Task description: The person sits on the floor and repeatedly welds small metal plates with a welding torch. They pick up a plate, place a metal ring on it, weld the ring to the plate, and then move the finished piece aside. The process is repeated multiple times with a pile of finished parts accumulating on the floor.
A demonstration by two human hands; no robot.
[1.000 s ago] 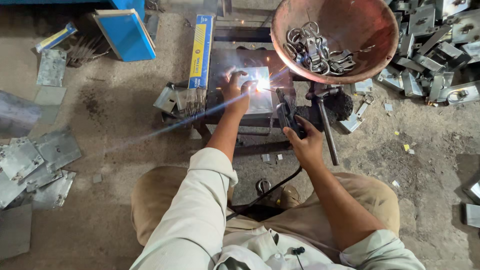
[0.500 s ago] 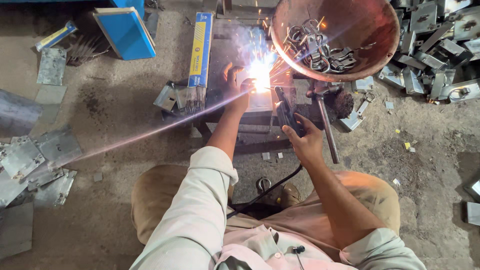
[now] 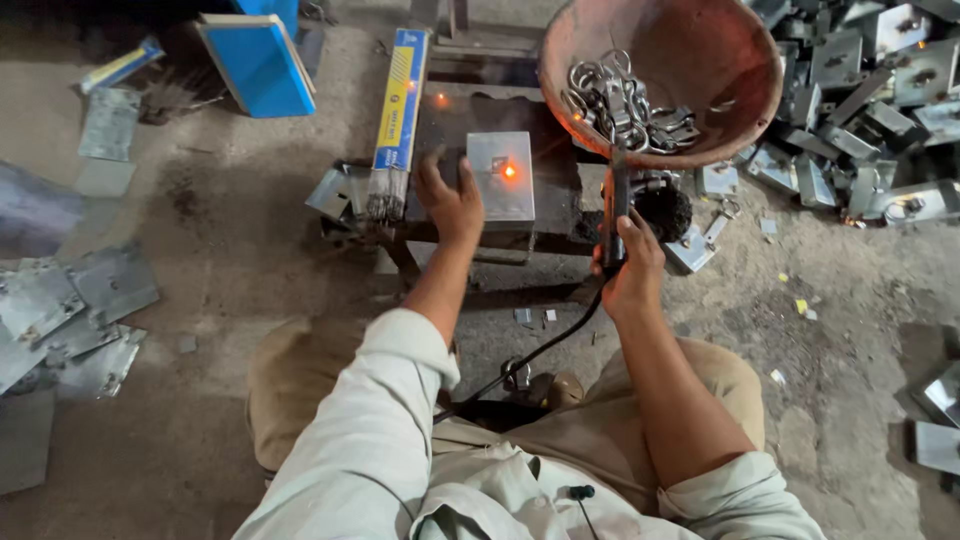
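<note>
My left grip (image 3: 452, 198) rests on a smooth, dull-grey square metal plate (image 3: 501, 176) at centre frame. My right grip (image 3: 628, 262) holds a matt black welding holder (image 3: 614, 205). Upper right, a rusty, rough round metal bowl (image 3: 700, 60) holds shiny steel rings (image 3: 618, 100).

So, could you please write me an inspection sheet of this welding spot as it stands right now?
Surface: dark low work block on a dusty concrete floor.
Job's things: square metal plate on the block, one small orange-hot spot on it.
Clutter: rusty bowl of metal rings; blue-and-yellow pack of welding rods; blue box; cut metal plates at the left, metal brackets at the right.
Grippers: left hand rests at the plate's left edge; right hand grips the dark electrode holder.
Cables: black cable runs from the holder toward the knees.
Surroundings: scattered metal scraps on the floor; no other person seen.
</note>
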